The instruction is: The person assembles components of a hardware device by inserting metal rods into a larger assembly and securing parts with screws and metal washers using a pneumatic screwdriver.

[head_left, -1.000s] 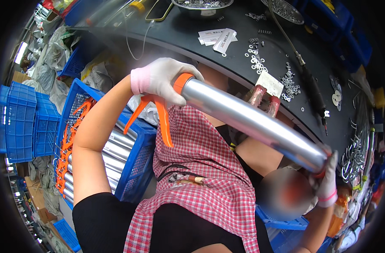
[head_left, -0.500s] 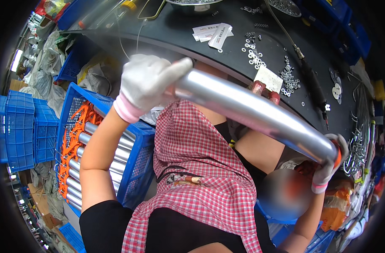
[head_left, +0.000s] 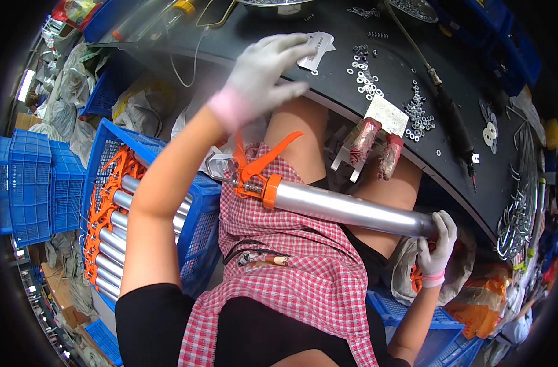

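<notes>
A caulking gun with a silver barrel (head_left: 352, 209) lies slanted across my lap. Its orange handle and trigger (head_left: 262, 160) point left, against the checked apron. At the barrel's right end, my right hand (head_left: 437, 243), in a white glove, is closed around the tube. My left hand (head_left: 264, 72), gloved as well, is off the gun with fingers apart, above the table's near edge. Its fingertips overlap a small stack of white printed slips (head_left: 317, 51) in the view; whether they touch, I cannot tell.
On the black table (head_left: 254, 40) are washers (head_left: 366, 79), screws (head_left: 418, 116) and a dark power screwdriver (head_left: 455, 122). A fixture with two red-wrapped posts (head_left: 377, 144) juts from the table edge. At left, a blue crate (head_left: 199, 226) holds several similar guns. An open bag (head_left: 407, 272) stands right.
The silver barrel has come down onto my lap, and its orange handle now shows. My left hand has let go of it and moved right toward the slips. My right hand has shifted left.
</notes>
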### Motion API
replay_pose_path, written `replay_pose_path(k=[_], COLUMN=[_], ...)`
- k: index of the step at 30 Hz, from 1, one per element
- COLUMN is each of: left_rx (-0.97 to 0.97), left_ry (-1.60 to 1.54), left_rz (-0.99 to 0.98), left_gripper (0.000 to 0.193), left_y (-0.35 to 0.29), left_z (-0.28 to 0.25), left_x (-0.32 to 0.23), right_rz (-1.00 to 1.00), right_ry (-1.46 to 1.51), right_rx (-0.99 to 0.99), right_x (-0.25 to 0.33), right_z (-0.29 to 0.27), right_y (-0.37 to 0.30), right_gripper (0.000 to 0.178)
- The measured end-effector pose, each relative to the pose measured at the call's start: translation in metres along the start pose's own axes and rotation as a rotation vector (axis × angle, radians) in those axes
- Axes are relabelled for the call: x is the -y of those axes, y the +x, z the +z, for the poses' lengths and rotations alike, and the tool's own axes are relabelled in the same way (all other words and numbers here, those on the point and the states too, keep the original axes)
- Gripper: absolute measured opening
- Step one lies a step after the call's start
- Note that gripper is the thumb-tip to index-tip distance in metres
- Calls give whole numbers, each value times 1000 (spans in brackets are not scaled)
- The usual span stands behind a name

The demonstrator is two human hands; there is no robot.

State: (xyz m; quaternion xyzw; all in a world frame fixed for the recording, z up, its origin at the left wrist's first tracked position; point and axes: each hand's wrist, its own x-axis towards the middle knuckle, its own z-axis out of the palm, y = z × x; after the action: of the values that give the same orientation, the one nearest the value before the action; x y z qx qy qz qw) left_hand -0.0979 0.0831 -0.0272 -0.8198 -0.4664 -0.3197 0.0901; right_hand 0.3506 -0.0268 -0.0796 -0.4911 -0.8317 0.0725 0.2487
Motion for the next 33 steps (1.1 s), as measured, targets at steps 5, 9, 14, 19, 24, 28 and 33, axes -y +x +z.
replay_pose_path(k=[5, 9, 14, 19, 24, 28, 33], left_rx=[325, 388, 156, -117, -46, -240, -176], left_ry=[-40, -97, -89, -1318, -1020, -679, -633], left_rz=[31, 36, -161, 172, 165, 132, 25], left_gripper=[47, 26, 15, 14, 11, 36, 38], left_y=[35, 43, 35, 26, -14, -25, -36], left_z=[25, 26, 20, -10, 1, 10, 9], left_x=[58, 66, 53, -83, -125, -126, -134], right_rz=[33, 100, -117, 440, 475, 408, 187], right_ry=[-67, 57, 136, 1408, 1926, 1629, 1228], right_rx=[-73, -244, -349, -72, 298, 84, -55], right_x=[23, 36, 66, 115, 159, 160, 163], right_z=[-2, 4, 7, 16, 21, 30, 37], right_y=[-14, -35, -20, 38, 92, 88, 80], right_gripper=[52, 42, 33, 63, 95, 84, 53])
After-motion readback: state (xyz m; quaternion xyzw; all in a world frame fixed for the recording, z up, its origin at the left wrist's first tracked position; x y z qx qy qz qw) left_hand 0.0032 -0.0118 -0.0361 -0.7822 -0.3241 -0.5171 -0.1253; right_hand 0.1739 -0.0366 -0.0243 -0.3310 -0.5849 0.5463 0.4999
